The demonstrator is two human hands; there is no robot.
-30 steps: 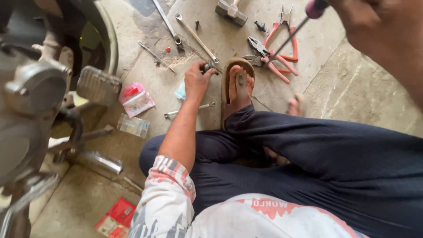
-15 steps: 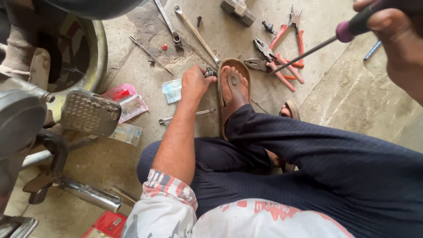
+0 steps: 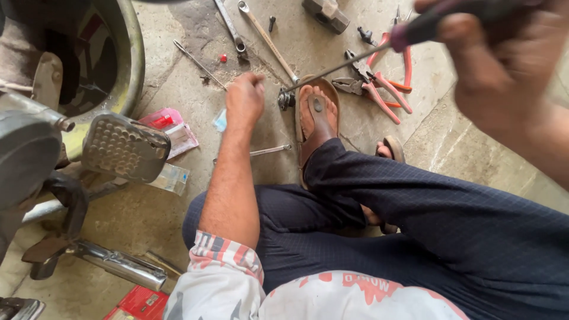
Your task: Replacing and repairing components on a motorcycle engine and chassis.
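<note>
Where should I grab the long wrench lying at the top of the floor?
Grip the wrench mid-shaft, coming straight down from above. It lies flat on the concrete floor, and its bare middle is clear, while its lower end runs close to the sandalled foot.

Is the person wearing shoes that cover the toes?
No, the foot wears an open brown sandal, and the toes show.

Motorbike repair workshop, concrete floor [image 3: 178, 77], scattered spanners [image 3: 268, 41], pliers [image 3: 379, 89], motorcycle footrest [image 3: 121, 148]

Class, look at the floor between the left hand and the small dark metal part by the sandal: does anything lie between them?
Nothing visible does. The left hand hovers just left of the small dark metal part, with only bare concrete floor between; the screwdriver's thin shaft comes in from the other side.
</note>
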